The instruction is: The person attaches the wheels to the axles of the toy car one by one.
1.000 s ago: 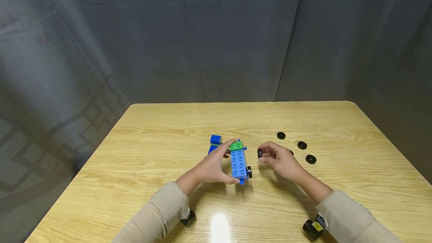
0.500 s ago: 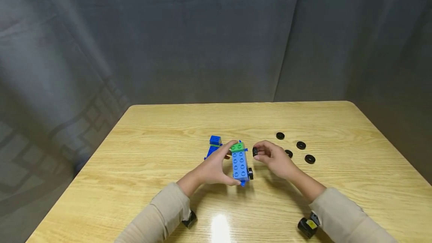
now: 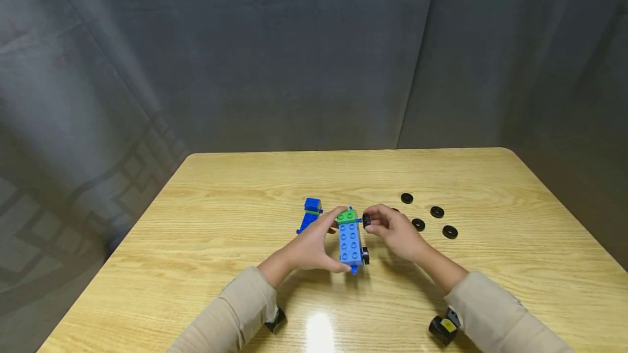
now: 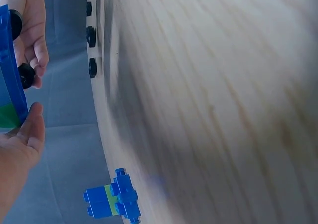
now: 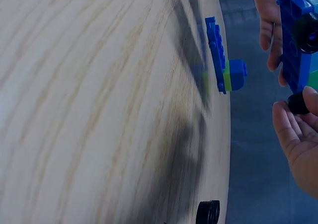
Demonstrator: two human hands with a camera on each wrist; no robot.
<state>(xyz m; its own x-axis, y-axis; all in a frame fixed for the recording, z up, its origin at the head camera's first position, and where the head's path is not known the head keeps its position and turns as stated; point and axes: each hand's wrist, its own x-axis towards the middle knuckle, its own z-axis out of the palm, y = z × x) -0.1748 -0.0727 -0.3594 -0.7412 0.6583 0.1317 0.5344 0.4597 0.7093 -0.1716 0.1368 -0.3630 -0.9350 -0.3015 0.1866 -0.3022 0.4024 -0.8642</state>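
My left hand [image 3: 314,244] grips a toy car body of blue bricks [image 3: 350,243] by its two ends, thumb at the near end and fingers at the far end. A green brick [image 3: 347,216] sits on the body's far end. One black wheel [image 3: 365,255] is on its near right side. Between the thumb and fingers of my right hand [image 3: 396,232] is a second black wheel [image 3: 366,220], held against or very close to the blue peg at the far right of the body. In the right wrist view that pinched wheel [image 5: 298,104] is at the body's lower corner.
Several loose black wheels [image 3: 437,212] lie on the wooden table [image 3: 235,195] to the right of my right hand. Behind my left hand stands another blue brick assembly [image 3: 312,211] with a thin green layer. A grey curtain [image 3: 294,70] hangs beyond the table.
My right hand has moved left with its wheel, from a gap away up to the peg on the car body. The left hand and body have shifted only slightly.
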